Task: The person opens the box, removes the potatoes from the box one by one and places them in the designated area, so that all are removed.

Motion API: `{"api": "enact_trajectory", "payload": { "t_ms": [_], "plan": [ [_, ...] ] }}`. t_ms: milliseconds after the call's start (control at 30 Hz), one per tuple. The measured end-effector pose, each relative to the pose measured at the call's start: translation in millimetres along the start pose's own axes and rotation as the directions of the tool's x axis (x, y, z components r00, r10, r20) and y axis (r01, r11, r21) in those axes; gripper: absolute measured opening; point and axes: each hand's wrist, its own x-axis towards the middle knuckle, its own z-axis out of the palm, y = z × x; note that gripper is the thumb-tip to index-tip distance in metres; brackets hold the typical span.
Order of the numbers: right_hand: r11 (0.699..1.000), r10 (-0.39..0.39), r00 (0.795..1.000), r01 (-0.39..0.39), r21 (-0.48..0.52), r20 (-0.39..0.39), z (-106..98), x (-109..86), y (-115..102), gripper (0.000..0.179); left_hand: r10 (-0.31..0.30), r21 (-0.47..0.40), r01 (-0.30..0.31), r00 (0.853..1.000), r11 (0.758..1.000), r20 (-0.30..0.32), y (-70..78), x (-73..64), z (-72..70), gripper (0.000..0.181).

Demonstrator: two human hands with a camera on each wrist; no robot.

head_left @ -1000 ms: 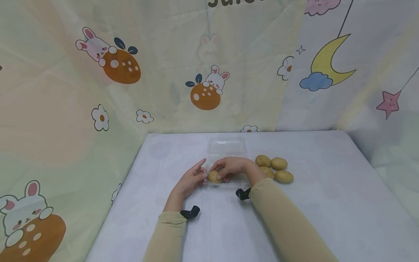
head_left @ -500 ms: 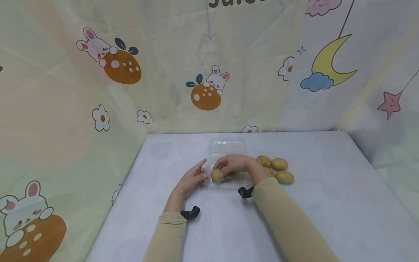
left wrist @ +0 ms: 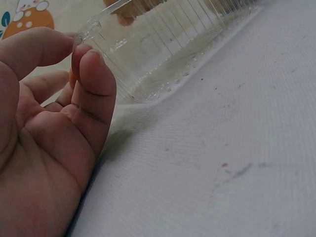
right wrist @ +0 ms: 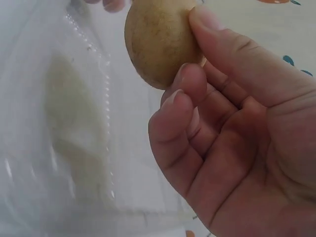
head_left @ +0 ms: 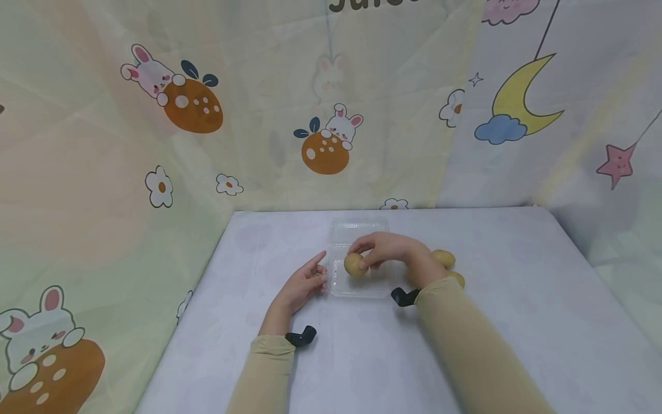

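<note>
In the head view my right hand grips a potato above the clear plastic container, which lies with its lid folded back. The right wrist view shows the thumb and fingertips of my right hand pinching the yellow-brown potato, with the container beyond it. My left hand is at the container's left edge. In the left wrist view the thumb and curled fingers of my left hand pinch the container's rim.
Right of the container, two more potatoes, one farther back and one nearer, show past the right wrist; the arm hides that area in part. A white cloth covers the table. A printed curtain hangs behind and at the sides.
My right hand has lifted the potato from the container's near left corner and moved it right and away from me. My left hand has stayed in place.
</note>
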Motion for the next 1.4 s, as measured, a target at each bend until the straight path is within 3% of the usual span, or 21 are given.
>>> {"api": "enact_trajectory", "payload": {
  "t_ms": [167, 400, 633, 833, 1067, 1400],
  "plan": [
    [1.0, 0.001, 0.998, -0.003, -0.025, -0.062, -11, -21.8, 7, 0.04, -0.01, 0.004, 0.01, 1.0, 1.0, -0.002, -1.1, 0.8, 0.3, 0.072],
    [0.996, 0.079, 0.984, -0.071, 0.055, -0.159, -26, -57.2, 21, 0.045, -0.023, 0.005, 0.023, 0.999, 1.0, -0.026, -1.3, 1.4, -0.5, 0.071],
    [0.998, 0.052, 0.973, -0.06, -0.029, -0.224, -40, -91.9, 38, 0.044, -0.009, 0.015, 0.009, 1.0, 1.0, -0.011, -1.4, 1.7, -2.2, 0.073],
    [0.995, 0.069, 0.959, -0.088, -0.056, -0.274, -49, -115.5, 60, 0.044, -0.001, 0.026, 0.001, 1.0, 1.0, -0.012, -0.8, 0.7, -1.1, 0.073],
    [0.995, 0.089, 0.951, -0.097, -0.015, -0.295, -52, -142.3, 94, 0.049, -0.022, 0.018, 0.023, 0.999, 1.0, -0.027, 0.3, 1.4, 0.2, 0.072],
    [0.992, 0.127, 0.916, -0.122, 0.037, -0.381, -61, -182.4, 135, 0.052, -0.014, 0.015, 0.014, 1.0, 1.0, -0.02, 0.2, 0.9, 0.0, 0.07]
  ]
}}
